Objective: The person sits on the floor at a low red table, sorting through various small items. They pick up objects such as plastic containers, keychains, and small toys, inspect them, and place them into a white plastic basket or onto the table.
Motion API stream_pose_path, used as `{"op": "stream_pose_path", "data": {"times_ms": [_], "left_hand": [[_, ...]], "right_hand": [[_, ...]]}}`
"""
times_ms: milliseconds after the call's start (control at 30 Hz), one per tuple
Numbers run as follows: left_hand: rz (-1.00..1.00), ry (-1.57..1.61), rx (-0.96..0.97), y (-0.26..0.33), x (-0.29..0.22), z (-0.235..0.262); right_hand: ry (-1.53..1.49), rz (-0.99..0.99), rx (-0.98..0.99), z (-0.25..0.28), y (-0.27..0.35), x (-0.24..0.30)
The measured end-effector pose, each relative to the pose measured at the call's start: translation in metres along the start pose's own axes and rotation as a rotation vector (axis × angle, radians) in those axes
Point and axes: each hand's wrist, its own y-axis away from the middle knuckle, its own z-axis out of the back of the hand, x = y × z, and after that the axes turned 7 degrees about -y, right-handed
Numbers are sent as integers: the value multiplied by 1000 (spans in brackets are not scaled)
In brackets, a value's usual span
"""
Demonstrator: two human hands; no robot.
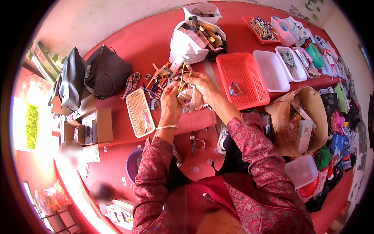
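Note:
My left hand (170, 97) and my right hand (202, 86) meet over a red surface, both pinching a thin yellow-green loop (181, 77) that looks like a hair band or cord. A silver bangle (166, 127) circles my left wrist. Just beyond the hands lies a heap of small mixed accessories (161, 80). A crumpled pale cloth or bag (193, 100) sits under my right palm. Both forearms wear red patterned sleeves.
A cream basket (139, 111) lies left of the hands, a red basket (241, 78) to the right, then white trays (272, 70). A white bag of clips (193, 37) stands behind. Black bags (105, 72) sit far left, a cardboard box (306, 117) at right.

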Motion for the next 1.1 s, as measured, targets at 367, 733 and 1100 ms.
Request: {"op": "stream_pose_path", "data": {"times_ms": [367, 733, 1100], "left_hand": [[-73, -214, -30, 35, -45, 1], [-51, -559, 296, 45, -64, 6], [-111, -675, 415, 52, -65, 0]], "right_hand": [[1283, 785, -74, -29, 25, 10], [1413, 874, 3, -28, 27, -1], [1462, 958, 20, -42, 41, 12]]}}
